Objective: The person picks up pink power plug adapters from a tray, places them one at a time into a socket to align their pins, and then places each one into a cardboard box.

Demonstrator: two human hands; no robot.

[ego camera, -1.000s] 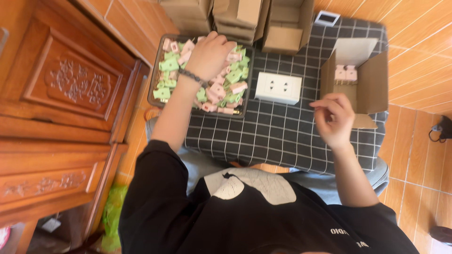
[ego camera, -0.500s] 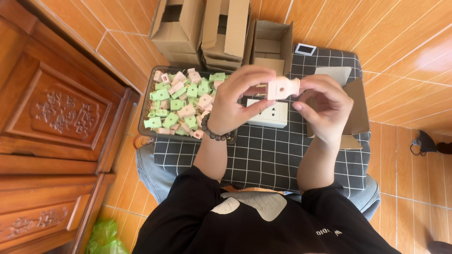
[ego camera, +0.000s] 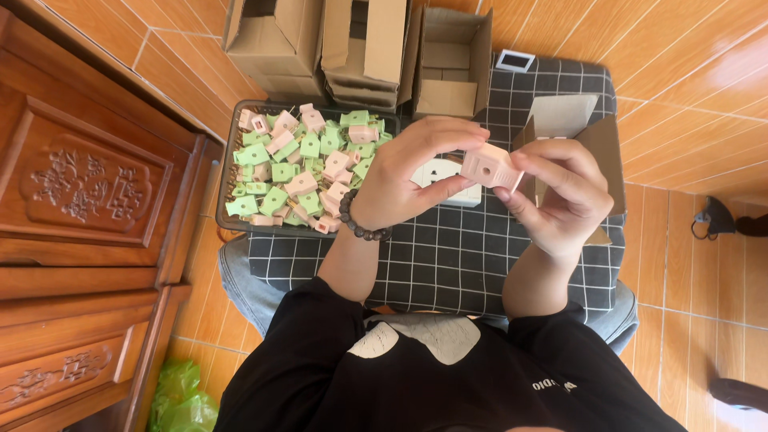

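Both hands are raised over the checked cloth (ego camera: 448, 264) on my lap and share one small pink plastic block (ego camera: 490, 166). My left hand (ego camera: 416, 168), with a dark bead bracelet at the wrist, grips the block's left side. My right hand (ego camera: 564, 196) pinches its right end with fingers and thumb. Left of the hands, a dark tray (ego camera: 228, 180) holds several pink and green plastic pieces (ego camera: 300, 164). Mostly hidden behind my left hand lies a white socket plate (ego camera: 460, 192).
An open cardboard box (ego camera: 600, 152) sits behind my right hand. Three more cardboard boxes (ego camera: 364, 44) stand on the orange tiled floor beyond the tray. A carved wooden cabinet (ego camera: 88, 192) runs along the left. A green bag (ego camera: 180, 396) lies lower left.
One second ago my left hand was in the tray and my right hand hung apart. The hands have since come together on a pink block, now held closer to the camera.
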